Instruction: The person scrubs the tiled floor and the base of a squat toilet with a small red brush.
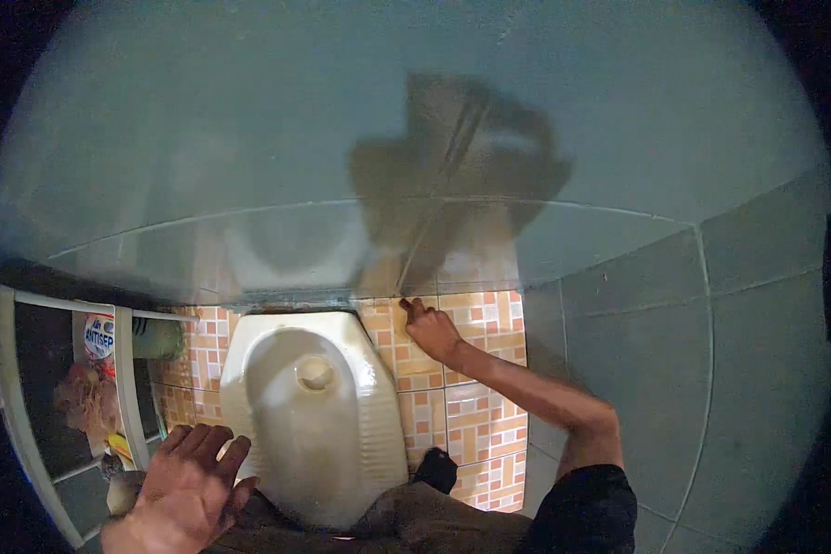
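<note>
A white squat toilet [369, 425] with ribbed foot rests is set in the floor in front of me. To its right, my right hand [431, 331] reaches down to where the tiled floor [485, 415] meets the grey-green wall [545, 120]. Its fingers are curled, with the fingertips close to the wall's foot; what they hold, if anything, is too small to make out. My left hand [189, 480] hovers at the toilet's near left side, palm down with fingers loosely stretched and nothing in them.
On the left stands a pale-framed rack [129, 388] holding a plastic packet [100, 337] and a crumpled pinkish bag [88, 397]. A greenish container [160, 339] is beyond it. Another grey tiled wall [637, 369] closes off the right. My dark shoe [436, 471] is beside the toilet.
</note>
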Tool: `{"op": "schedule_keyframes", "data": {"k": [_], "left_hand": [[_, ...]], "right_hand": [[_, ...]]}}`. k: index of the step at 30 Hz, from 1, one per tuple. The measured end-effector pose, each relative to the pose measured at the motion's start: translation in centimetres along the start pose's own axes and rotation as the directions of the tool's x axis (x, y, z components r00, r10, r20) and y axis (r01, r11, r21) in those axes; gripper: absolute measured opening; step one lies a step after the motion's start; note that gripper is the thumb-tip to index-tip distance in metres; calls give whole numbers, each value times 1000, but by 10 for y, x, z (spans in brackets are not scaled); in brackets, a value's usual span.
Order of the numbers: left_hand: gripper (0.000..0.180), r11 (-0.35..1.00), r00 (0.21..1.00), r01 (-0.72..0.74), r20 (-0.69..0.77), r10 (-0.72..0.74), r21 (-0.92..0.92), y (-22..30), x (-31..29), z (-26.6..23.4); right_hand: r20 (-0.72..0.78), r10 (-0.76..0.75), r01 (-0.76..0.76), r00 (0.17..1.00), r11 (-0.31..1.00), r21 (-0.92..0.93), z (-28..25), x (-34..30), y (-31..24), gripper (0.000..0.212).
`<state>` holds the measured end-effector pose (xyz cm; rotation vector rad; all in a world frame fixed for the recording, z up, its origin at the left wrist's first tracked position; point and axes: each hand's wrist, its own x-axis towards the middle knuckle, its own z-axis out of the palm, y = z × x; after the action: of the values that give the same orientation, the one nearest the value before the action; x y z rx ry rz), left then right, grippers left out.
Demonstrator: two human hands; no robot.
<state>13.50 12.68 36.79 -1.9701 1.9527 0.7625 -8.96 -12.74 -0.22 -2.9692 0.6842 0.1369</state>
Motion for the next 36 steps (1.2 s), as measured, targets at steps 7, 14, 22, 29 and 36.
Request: {"op": "schedule_keyframes", "data": {"k": [7,14,22,29,36], "left_hand": [[40,999,999,-20,-45,22,50,-3,4,6],[40,997,999,-17,-47,21,74,0,1,7],[41,995,999,33,-14,-32,93,2,-13,4],[39,997,1000,0,-29,2,74,3,-9,3],[40,999,997,-4,-80,8,45,2,-15,6]], "right_hand": [[138,153,-180,979,961,208,13,-18,3,45],[124,239,-269,963,872,408,5,-5,9,25],[67,285,-279,956,817,505,5,13,-6,18],[86,172,-180,981,979,93,7,5,-10,29],[-1,140,-139,990,986,91,-16,3,-19,25]]}}
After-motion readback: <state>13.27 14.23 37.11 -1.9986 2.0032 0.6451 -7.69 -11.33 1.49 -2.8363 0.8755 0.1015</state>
